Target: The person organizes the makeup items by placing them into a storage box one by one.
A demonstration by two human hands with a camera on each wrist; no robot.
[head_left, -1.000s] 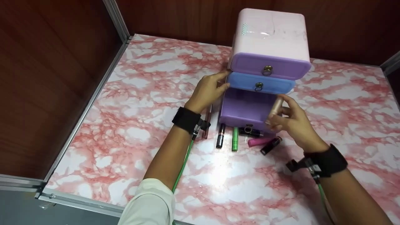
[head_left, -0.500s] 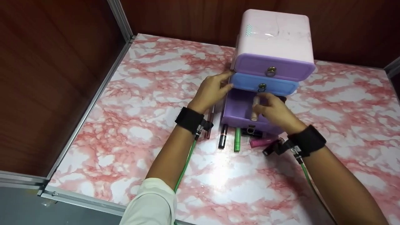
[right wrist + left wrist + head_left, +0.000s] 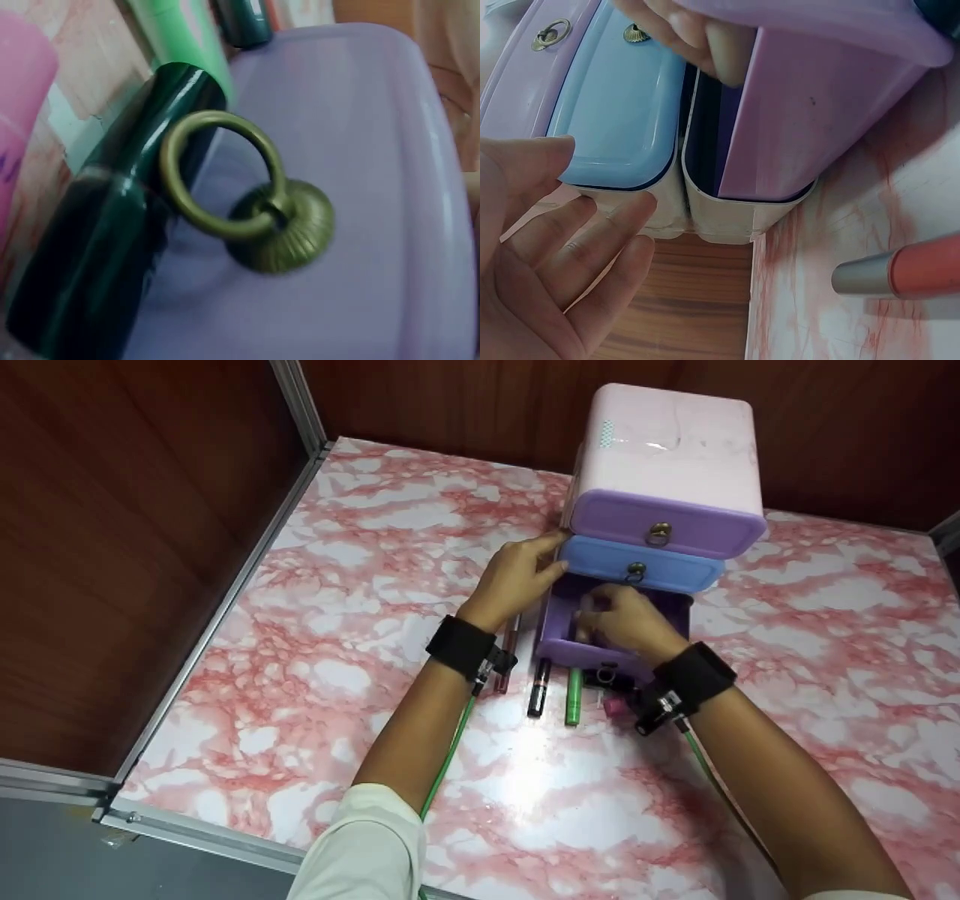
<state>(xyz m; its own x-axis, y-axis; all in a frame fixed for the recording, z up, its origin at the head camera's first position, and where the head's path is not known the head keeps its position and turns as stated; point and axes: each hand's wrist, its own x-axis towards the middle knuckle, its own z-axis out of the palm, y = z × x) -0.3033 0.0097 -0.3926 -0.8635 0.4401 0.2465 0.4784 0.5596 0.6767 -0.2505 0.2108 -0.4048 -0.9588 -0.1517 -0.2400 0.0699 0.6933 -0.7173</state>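
A small drawer cabinet [image 3: 679,450] stands at the back of the table, its lowest purple drawer [image 3: 562,649] pulled out. My right hand [image 3: 630,622] reaches down into that drawer and pinches a beige cosmetic tube [image 3: 583,631], whose end also shows beneath the fingers in the left wrist view. My left hand [image 3: 514,581] touches the cabinet's left edge beside the blue middle drawer [image 3: 652,564]. In the left wrist view its thumb lies at the blue front and its other fingers are spread, relaxed, near the side wall. The drawer's floor is mostly hidden by my right hand.
Before the drawer lie a black tube [image 3: 538,688], a green tube [image 3: 574,697], a pink tube [image 3: 616,706] and dark tubes [image 3: 82,247] by the brass ring pull [image 3: 217,176]. A red tube with a silver cap [image 3: 861,277] lies left of the drawer.
My right hand has moved left and down from the drawer's right side into the drawer, carrying the beige cosmetic tube. My left hand keeps its place at the cabinet; the head view shifts slightly.
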